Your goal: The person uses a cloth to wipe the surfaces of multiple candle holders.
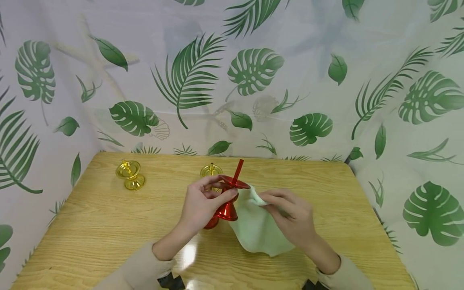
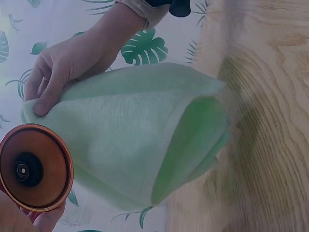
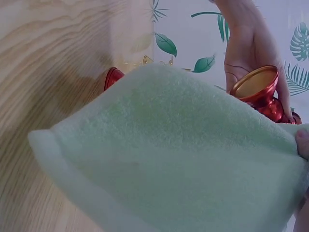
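My left hand [image 1: 201, 205] grips a shiny red candle holder [image 1: 228, 210] by its stem, thumb in front, raised over the table. A red spike points up from its dish, and the left wrist view shows its hollow base [image 2: 50, 169] from below. My right hand [image 1: 293, 215] pinches a pale green cloth [image 1: 259, 229] near the dish's right edge. The cloth hangs down from those fingers and fills much of the right wrist view. Behind the held one, a second red holder [image 1: 211, 222] shows only in part.
On the wooden table [image 1: 108, 225], a gold candle holder [image 1: 133, 177] stands at the back left. Another gold holder [image 1: 211, 169] stands behind my left hand, partly hidden. A leaf-patterned sheet [image 1: 232, 80] hangs around the back and sides.
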The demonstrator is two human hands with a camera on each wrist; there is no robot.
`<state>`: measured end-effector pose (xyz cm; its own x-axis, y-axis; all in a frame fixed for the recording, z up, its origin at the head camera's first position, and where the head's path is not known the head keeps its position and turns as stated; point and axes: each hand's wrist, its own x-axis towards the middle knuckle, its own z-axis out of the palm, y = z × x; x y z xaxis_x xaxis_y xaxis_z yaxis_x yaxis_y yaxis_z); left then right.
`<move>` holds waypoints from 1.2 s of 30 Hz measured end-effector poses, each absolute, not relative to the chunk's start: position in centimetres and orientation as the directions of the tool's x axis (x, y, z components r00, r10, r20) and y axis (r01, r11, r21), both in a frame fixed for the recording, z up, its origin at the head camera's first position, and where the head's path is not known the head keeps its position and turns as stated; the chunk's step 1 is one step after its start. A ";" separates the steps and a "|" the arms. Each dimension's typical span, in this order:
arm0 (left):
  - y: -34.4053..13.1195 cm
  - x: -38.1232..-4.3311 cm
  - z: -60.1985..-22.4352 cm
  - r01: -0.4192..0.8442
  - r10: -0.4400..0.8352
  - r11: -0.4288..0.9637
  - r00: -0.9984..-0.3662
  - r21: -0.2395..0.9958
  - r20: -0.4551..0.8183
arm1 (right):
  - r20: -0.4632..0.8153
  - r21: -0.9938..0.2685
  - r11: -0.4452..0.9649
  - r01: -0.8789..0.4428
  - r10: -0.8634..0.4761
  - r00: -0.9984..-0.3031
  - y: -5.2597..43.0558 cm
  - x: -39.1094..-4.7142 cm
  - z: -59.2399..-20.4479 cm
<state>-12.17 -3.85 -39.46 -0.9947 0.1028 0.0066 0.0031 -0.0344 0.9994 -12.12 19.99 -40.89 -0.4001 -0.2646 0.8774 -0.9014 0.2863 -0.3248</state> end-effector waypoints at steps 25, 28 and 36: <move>-3.5 -11.3 -40.3 0.116 0.212 0.015 -0.971 0.993 0.110 | 0.911 -0.279 0.404 -0.871 -0.175 -0.373 19.0 -12.6 -40.5; -3.4 -11.1 -40.1 0.132 0.181 0.055 -0.976 0.990 0.120 | 0.917 -0.266 0.398 -0.878 -0.176 -0.358 19.0 -12.6 -40.4; -2.9 -10.7 -40.2 0.260 0.101 0.292 -0.965 0.920 0.240 | 0.914 -0.234 0.396 -0.888 -0.221 -0.339 18.3 -12.6 -39.6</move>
<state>-10.70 -2.92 -40.19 -0.9654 0.1010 0.2403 0.2597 0.2922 0.9204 -12.58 18.33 -39.62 -0.3391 -0.2209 0.9144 -0.8879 0.3964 -0.2335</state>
